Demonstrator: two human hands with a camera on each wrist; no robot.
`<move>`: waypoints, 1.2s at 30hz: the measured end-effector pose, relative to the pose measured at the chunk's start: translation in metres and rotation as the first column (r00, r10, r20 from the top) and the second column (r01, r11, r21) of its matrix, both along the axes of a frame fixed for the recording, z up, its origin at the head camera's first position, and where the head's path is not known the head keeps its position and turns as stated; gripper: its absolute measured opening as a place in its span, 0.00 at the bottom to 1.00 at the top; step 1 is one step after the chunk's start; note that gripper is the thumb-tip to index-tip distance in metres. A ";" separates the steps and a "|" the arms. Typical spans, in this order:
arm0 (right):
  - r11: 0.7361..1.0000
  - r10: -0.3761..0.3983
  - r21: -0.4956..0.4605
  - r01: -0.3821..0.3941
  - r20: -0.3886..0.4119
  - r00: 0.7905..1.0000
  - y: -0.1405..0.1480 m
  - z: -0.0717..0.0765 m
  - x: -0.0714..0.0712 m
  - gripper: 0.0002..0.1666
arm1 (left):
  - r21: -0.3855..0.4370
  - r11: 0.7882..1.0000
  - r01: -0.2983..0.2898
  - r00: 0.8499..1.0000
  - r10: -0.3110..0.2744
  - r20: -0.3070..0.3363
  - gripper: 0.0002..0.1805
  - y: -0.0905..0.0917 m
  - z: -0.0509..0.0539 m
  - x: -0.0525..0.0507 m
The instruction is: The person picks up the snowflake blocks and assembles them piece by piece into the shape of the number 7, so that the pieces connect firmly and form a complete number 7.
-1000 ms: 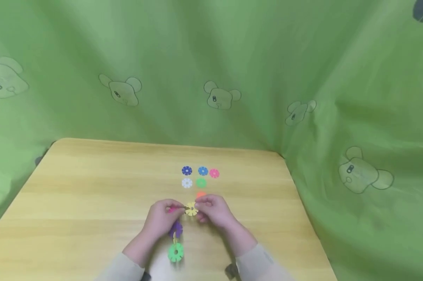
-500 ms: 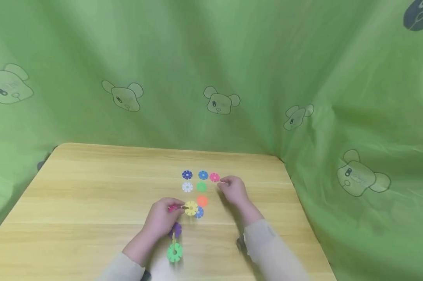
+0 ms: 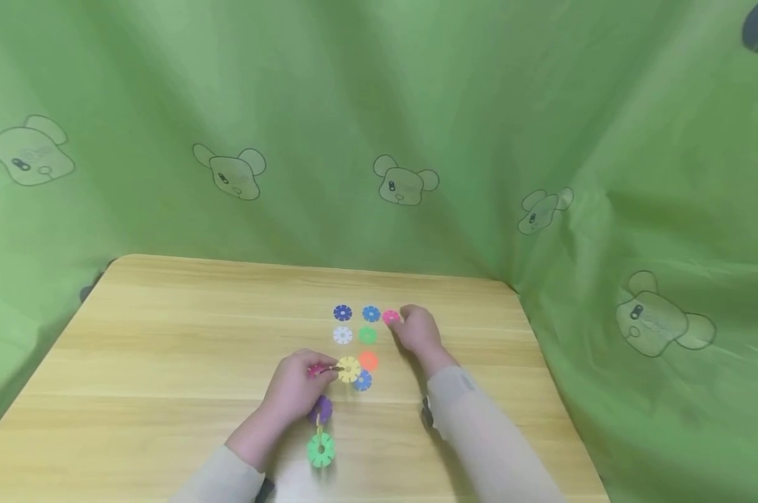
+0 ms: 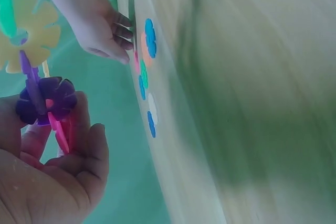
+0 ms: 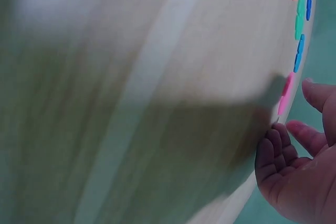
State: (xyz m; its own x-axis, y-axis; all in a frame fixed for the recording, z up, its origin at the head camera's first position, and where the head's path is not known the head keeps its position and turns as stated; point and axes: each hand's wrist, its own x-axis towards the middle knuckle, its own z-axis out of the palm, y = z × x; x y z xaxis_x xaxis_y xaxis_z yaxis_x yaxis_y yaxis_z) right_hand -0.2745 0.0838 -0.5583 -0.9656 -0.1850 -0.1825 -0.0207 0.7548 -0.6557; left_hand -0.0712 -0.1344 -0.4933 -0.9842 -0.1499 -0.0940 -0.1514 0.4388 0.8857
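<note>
My left hand [image 3: 292, 385] pinches a linked chain of notched plastic snowflake discs by a pink disc [image 4: 61, 134]. A yellow disc [image 3: 349, 370] sticks out to the right of the fingertips. Below the hand hang a purple disc [image 3: 321, 409], an edge-on yellow one and a green disc [image 3: 321, 450]. My right hand [image 3: 420, 331] is at a loose pink disc [image 3: 390, 317] lying on the table. In the right wrist view, thumb and forefinger stand apart near that disc, the other fingers bent; whether they touch it is unclear.
Left of the loose pink disc lie a blue disc [image 3: 371, 314] and a dark blue disc [image 3: 343, 313]. Nearer are a white disc [image 3: 343, 335], a green disc [image 3: 367, 335], an orange disc [image 3: 369, 360] and another blue disc [image 3: 362, 381]. Green curtain [image 3: 328, 84] surrounds the wooden table [image 3: 184, 349].
My right hand has left the yellow disc by my left hand and moved away and right to the loose pink disc. My left hand keeps its pinch on the chain.
</note>
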 end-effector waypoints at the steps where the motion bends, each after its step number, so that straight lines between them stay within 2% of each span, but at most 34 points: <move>1: 1.000 0.006 0.006 -0.006 -0.005 1.000 -0.001 0.000 0.000 0.36 | 0.002 1.000 -0.002 1.000 0.002 -0.002 0.11 0.000 0.000 0.000; 11: 0.996 -0.003 0.085 0.004 -0.009 1.000 -0.009 -0.004 -0.007 0.29 | -0.004 1.000 0.001 1.000 -0.001 -0.021 0.09 0.001 0.003 0.001; 17: 0.999 -0.030 0.016 0.030 0.014 0.999 -0.004 -0.005 -0.008 0.28 | -0.011 1.000 0.008 1.000 -0.008 -0.017 0.08 0.001 0.003 0.001; 22: 0.998 -0.037 -0.053 0.037 -0.005 0.999 0.001 -0.002 -0.002 0.26 | 0.030 1.000 0.003 1.000 -0.003 -0.008 0.08 -0.001 0.005 0.000; 28: 0.990 -0.048 -0.131 0.047 0.000 0.999 0.008 0.001 0.006 0.20 | 0.035 0.999 -0.011 1.000 0.011 -0.015 0.09 -0.005 0.007 -0.003; 36: 0.985 -0.009 -0.170 0.009 -0.001 1.000 0.012 0.006 0.016 0.18 | 0.066 0.998 -0.012 1.000 0.013 -0.008 0.09 -0.009 0.009 -0.005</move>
